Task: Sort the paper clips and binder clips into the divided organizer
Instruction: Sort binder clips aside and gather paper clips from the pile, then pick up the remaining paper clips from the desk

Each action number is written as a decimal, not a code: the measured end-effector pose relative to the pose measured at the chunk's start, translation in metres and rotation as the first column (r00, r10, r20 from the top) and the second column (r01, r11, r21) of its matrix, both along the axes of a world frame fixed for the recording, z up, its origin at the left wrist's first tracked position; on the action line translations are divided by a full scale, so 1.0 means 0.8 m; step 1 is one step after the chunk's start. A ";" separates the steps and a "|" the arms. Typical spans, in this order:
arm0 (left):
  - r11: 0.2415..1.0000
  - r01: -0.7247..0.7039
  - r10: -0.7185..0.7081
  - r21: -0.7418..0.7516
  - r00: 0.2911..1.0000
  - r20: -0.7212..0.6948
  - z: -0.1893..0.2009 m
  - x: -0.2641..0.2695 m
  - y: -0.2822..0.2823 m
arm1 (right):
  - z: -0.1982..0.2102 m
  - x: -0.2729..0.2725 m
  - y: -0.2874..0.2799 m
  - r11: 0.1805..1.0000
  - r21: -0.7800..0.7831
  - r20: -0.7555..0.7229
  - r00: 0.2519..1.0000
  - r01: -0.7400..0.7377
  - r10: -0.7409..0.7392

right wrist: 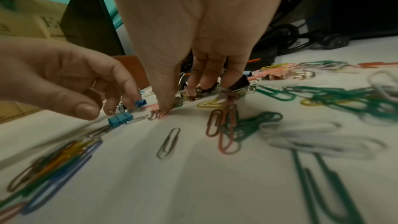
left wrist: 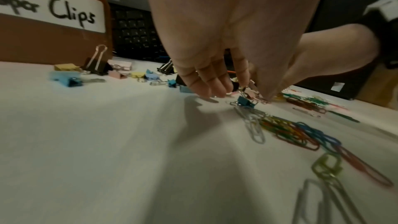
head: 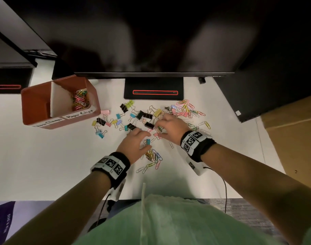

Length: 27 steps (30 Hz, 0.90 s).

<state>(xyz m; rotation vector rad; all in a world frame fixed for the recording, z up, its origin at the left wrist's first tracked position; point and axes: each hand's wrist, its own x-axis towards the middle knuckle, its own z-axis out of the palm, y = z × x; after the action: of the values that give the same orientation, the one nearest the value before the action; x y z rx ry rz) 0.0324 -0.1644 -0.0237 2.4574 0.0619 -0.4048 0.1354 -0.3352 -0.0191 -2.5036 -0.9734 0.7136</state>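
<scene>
While both hands work low over a scatter of clips on a white tabletop (head: 45, 156), these lines set out the scene.

Left hand: the left hand (head: 133, 144) hovers with loosely curved fingers over a blue binder clip (head: 148, 141); its grip is fairly wide and holds nothing I can make out.
Right hand: the right hand (head: 170, 126) reaches fingers-down into the pile, fingertips on small clips; whether its grip has closed on one, I cannot tell.
Binder clips: black and pastel binder clips (head: 133, 119) lie spread between the organizer and the hands.
Paper clips: coloured paper clips (head: 153, 156) sit bunched just beside the left hand, more lie off to the right, and a heap already rests in the organizer's right compartment.
Organizer: a red-brown organizer (head: 36, 103) with a white divider and handwritten labels stands well apart, to the left.
Handling: these look light and stiff. Coated wire clips likely slide on the smooth top, so pinch or sweep them; binder clips are best taken by the folded body or wire handles.
</scene>
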 end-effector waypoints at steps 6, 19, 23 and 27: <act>0.999 -0.046 0.047 0.016 0.998 -0.034 -0.009 0.009 0.003 | 0.007 0.013 -0.006 0.998 -0.054 0.028 1.000 0.014 -0.012; 0.987 -0.068 0.063 0.143 0.997 0.041 -0.005 0.030 0.002 | 0.005 0.003 -0.008 0.989 -0.145 0.032 0.999 -0.013 0.018; 0.982 -0.101 0.101 0.160 0.995 0.008 -0.010 0.046 -0.009 | -0.003 0.003 0.005 0.983 -0.176 -0.012 0.999 0.047 -0.050; 0.980 -0.089 0.091 0.176 0.996 -0.003 -0.011 0.054 0.000 | -0.004 0.004 0.002 0.983 -0.182 -0.015 1.000 0.024 -0.027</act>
<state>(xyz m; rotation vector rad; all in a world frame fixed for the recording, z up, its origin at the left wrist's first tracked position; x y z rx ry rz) 0.0759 -0.1647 -0.0323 2.6142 0.2207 -0.3873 0.1387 -0.3339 -0.0222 -2.6560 -0.9055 0.8503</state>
